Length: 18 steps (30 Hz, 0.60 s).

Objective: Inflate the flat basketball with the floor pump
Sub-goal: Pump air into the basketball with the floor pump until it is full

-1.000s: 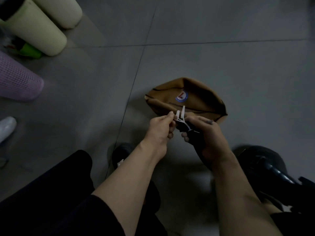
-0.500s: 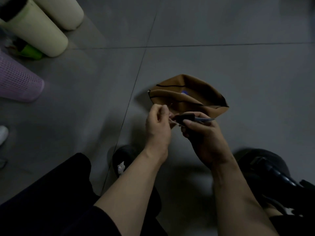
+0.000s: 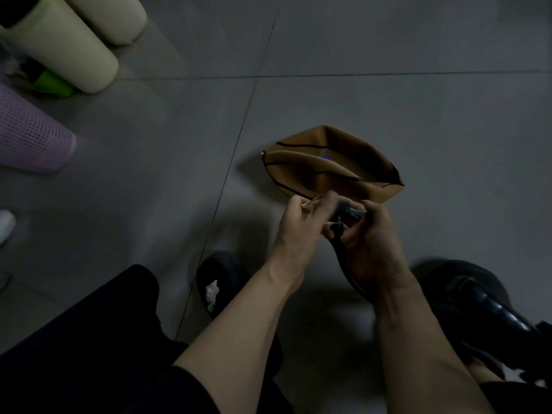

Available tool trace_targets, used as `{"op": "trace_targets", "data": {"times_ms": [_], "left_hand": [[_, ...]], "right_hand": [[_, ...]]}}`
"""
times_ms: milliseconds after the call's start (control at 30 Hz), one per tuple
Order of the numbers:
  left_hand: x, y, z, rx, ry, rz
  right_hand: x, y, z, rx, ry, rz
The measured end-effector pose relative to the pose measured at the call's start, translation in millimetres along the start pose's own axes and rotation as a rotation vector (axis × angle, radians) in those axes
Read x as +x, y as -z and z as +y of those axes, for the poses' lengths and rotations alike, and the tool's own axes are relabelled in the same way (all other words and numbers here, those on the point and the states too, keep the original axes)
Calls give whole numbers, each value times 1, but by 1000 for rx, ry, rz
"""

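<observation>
- The basketball [image 3: 331, 162] was seen lying collapsed and folded on the grey tiled floor [image 3: 418, 115], so no air had been put into it; the inflating itself was judged to be wholly left to do.
- A thin needle [image 3: 312, 201] was pinched between the curled fingers of the left hand [image 3: 294, 227], its tip pointed up and to the right.
- The dark hose end [image 3: 348, 209] of the pump was gripped by the right hand [image 3: 369, 237], fingers curled round it, with the hose [image 3: 343, 258] trailing down towards the near side.
- The step in hand was judged to be the fitting of the needle to the hose end; whether the two were already joined could not be told.
- The ball lay just beyond both hands, on the far side, its near edge overlapped by them in the view; contact could not be confirmed.
- What was taken for the pump body [image 3: 484, 300] was seen dark at the near right, beside a black shoe [image 3: 221, 276].
- Left to do, by this judgement: needle seated, pushed into the valve, then pumping.
</observation>
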<state>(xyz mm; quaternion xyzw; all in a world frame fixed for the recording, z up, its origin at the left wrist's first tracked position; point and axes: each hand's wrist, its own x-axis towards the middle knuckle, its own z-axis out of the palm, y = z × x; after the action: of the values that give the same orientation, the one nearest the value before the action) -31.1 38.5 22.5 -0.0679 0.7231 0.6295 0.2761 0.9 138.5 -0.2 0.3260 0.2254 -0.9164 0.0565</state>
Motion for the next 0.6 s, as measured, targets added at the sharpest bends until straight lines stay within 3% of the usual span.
{"op": "trace_targets", "data": {"times_ms": [133, 233, 367, 600], "left_hand": [[-2, 5, -5, 34, -134, 145], [5, 17, -7, -50, -161, 168], [5, 19, -11, -170, -127, 7], [5, 20, -16, -222, -67, -12]], "right_hand": [[3, -7, -9, -333, -75, 111], [1, -8, -12, -526, -220, 83], [1, 1, -10, -460, -334, -74], [2, 14, -5, -302, -392, -220]]}}
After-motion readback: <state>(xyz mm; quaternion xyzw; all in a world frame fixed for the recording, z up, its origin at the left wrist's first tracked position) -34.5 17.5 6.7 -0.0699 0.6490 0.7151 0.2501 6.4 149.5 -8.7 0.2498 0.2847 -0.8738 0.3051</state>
